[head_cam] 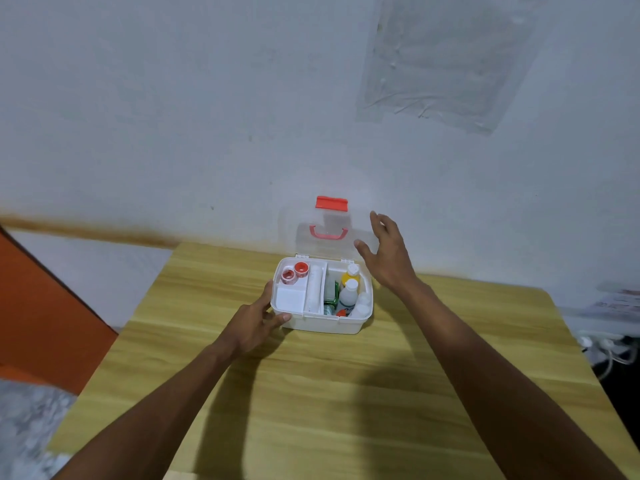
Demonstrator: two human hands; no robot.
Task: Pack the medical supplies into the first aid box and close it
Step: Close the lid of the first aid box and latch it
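Observation:
A white first aid box (322, 325) stands open on the wooden table (346, 393). Its clear lid (329, 220) stands upright, with a red latch (331, 203) at the top and a pink handle (328, 233). A white inner tray (291, 299) fills the left half and carries two red tape rolls (294, 271). The right half holds a yellow bottle (350, 275), a white bottle (348, 292) and a green packet (330, 296). My left hand (258, 320) grips the box's front-left corner. My right hand (384, 251) hovers with spread fingers beside the lid's right edge, holding nothing.
A pale wall rises right behind the table. An orange panel (41, 306) stands at the left, and white cables (602, 348) with papers lie at the right beyond the table's edge. Bare wood stretches in front of the box.

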